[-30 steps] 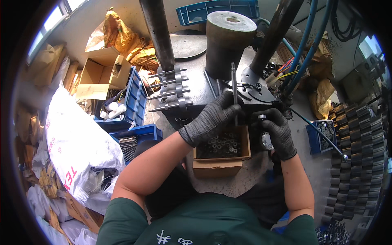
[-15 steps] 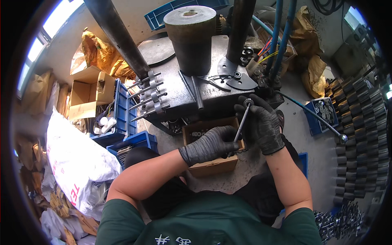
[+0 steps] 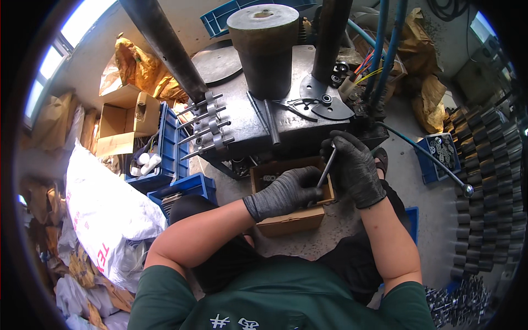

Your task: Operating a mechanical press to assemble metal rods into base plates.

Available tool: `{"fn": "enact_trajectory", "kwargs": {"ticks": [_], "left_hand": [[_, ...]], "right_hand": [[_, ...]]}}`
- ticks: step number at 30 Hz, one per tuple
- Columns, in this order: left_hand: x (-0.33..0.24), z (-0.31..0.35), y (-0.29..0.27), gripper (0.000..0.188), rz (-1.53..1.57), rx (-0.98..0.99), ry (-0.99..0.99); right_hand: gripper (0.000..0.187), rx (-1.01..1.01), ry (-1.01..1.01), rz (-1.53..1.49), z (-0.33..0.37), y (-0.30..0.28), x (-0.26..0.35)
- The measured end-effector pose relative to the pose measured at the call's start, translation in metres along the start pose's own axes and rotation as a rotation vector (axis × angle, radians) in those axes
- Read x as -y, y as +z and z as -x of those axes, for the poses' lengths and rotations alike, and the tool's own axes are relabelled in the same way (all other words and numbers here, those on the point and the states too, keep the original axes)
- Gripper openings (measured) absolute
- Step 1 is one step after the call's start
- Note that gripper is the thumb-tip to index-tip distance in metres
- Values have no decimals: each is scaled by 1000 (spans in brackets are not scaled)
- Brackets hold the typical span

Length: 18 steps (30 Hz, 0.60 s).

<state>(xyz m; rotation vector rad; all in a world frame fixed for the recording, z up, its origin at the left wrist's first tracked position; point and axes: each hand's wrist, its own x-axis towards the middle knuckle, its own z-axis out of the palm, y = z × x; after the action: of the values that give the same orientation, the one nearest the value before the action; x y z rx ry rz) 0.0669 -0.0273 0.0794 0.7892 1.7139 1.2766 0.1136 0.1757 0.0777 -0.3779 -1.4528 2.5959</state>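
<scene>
A slim metal rod (image 3: pixel 327 167) slants between my two grey-gloved hands, in front of the press table. My left hand (image 3: pixel 287 192) is closed around its lower end. The fingers of my right hand (image 3: pixel 356 171) are bent round its upper end and hide whatever sits there. Below the hands stands an open cardboard box (image 3: pixel 291 221), partly covered by my left hand. On the metal press table (image 3: pixel 294 129) lie a loose dark bar (image 3: pixel 272 124) and a fan-shaped plate (image 3: pixel 331 110) with a small ring on it.
A thick steel cylinder (image 3: pixel 264 55) stands on the table between two dark columns. Several shafts with collars (image 3: pixel 213 129) line its left edge. Blue crates (image 3: pixel 175 143) and a white sack (image 3: pixel 104 214) are at left. Stacked metal cylinders (image 3: pixel 489 192) and a ball-ended lever (image 3: pixel 429 157) are at right.
My right fingers have closed over the rod's upper end, hiding the ring that showed there. My left hand keeps its hold. The whole view has shifted slightly.
</scene>
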Motion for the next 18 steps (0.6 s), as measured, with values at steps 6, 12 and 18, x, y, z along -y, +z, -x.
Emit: {"fn": "enact_trajectory", "kwargs": {"ticks": [6,12,18], "left_hand": [[-2,0,-1,38,-224,-37,104],[-4,2,-4,38,-248,-95,205],[-9,1,-11,36,-301,-115,228]], "right_hand": [[38,-26,89,-25,1,0,0],[41,72,1,-44,12,9,4],[43,58,-68,-95,9,10,1]]}}
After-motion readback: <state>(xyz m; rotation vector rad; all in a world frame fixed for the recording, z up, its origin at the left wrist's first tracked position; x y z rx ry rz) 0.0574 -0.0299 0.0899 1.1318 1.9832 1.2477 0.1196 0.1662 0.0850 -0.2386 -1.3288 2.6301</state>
